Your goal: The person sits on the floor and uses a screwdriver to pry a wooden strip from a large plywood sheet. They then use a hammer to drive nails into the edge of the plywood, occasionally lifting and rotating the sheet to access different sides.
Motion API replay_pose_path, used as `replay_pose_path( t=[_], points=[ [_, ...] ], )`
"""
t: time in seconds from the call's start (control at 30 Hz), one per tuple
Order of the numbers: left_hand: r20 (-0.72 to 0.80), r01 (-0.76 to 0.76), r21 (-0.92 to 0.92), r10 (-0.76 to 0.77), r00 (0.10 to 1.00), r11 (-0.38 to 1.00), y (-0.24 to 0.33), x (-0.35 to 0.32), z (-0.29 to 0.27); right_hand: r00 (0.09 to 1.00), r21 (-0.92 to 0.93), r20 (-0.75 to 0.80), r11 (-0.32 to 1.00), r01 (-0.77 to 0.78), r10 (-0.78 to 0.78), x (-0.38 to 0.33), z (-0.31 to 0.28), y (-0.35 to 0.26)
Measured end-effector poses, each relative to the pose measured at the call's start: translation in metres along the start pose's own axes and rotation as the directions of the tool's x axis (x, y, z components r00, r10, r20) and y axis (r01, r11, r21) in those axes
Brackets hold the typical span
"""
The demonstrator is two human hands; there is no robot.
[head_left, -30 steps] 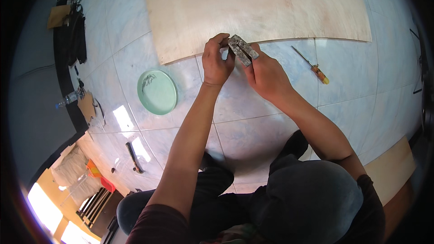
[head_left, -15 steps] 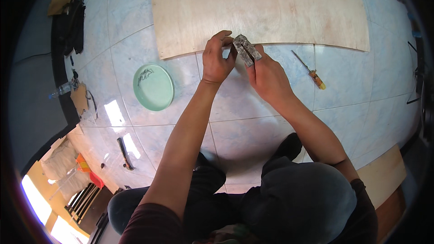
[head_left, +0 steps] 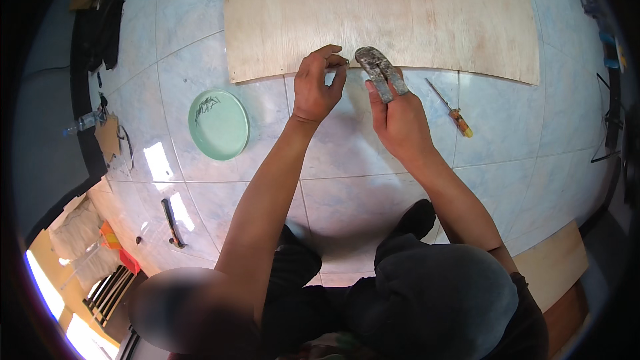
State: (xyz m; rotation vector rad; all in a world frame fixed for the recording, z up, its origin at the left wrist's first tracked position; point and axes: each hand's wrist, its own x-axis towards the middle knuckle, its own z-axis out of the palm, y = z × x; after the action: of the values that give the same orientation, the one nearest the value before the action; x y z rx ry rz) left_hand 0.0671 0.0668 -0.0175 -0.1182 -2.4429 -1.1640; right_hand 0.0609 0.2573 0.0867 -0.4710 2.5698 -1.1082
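Upper centre, our left hand (head_left: pixel 313 92) pinches a tiny dark thing (head_left: pixel 347 63) by the plywood (head_left: pixel 380 13); our right hand (head_left: pixel 408 123), fingers wrapped round the forked metal piece (head_left: pixel 367 58), should stay firm.

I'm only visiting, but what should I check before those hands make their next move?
1. Forked metal piece held in the right hand: ok.
2. Left hand apart from that piece: ok.
3. Something small in the left hand's grasp: cannot tell.
4. Left hand touching the plywood sheet: cannot tell.
5. Green bowl upright, thin dark pieces inside: ok.
6. Screwdriver on the floor, clear of both hands: ok.
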Motion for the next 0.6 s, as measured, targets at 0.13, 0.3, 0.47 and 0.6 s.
replay_pose_path(
  t=[0.13,0.3,0.47,0.6],
  points=[
    [-0.033,0.034,-0.027,-0.035,0.999,0.999,0.005,0.002,0.002,0.998,-0.013,0.054,1.000,-0.021,0.022,0.007,0.009,-0.001],
    [-0.017,0.066,-0.043,-0.067,0.998,0.997,0.003,0.000,0.001,0.997,-0.066,0.071,0.997,-0.029,0.033,0.009,0.020,0.006],
    [-0.022,0.062,-0.041,-0.063,0.998,0.997,0.002,0.000,0.001,0.998,-0.086,0.058,0.996,-0.010,0.015,0.009,0.022,0.004],
    [-0.015,0.066,-0.061,-0.067,0.998,0.996,0.002,0.001,0.000,0.997,-0.093,0.077,0.996,-0.005,0.012,0.008,0.018,0.001]
  ],
)
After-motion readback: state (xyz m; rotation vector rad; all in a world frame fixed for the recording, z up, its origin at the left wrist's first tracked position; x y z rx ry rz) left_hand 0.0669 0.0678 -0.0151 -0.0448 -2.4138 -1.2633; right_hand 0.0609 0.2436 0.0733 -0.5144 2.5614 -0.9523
